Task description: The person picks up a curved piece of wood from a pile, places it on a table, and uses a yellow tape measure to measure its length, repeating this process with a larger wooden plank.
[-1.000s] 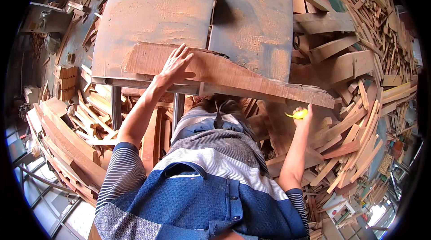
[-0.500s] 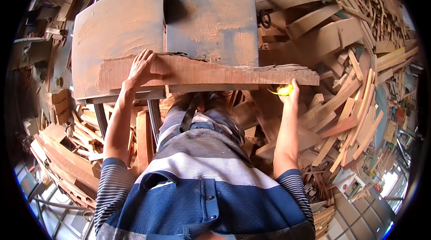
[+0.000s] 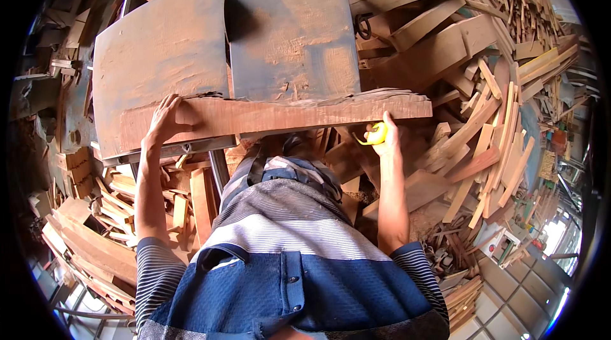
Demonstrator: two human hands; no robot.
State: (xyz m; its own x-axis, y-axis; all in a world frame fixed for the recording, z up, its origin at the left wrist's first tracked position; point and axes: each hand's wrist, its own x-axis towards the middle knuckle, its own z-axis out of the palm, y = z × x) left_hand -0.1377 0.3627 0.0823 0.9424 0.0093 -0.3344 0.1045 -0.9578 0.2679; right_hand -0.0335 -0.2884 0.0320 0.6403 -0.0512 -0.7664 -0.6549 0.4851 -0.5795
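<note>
A long reddish wooden plank (image 3: 286, 114) with a rough back edge lies across the front of a grey metal machine table (image 3: 165, 54). My left hand (image 3: 164, 120) rests flat on the plank's left part, fingers spread. My right hand (image 3: 385, 133) is just under the plank's right end and grips a yellow tape measure (image 3: 377, 133), pressed against the plank's lower edge.
A second grey table plate (image 3: 289, 28) adjoins the first, with a narrow gap between them. Heaps of wood offcuts and slats (image 3: 484, 85) lie to the right and behind. More planks (image 3: 83, 238) are stacked on the floor at the left. My striped and blue shirt fills the lower view.
The plank has swung from slanted to level along the table's front. My left hand stays on it. My right hand has risen with the tape measure to the plank's right end.
</note>
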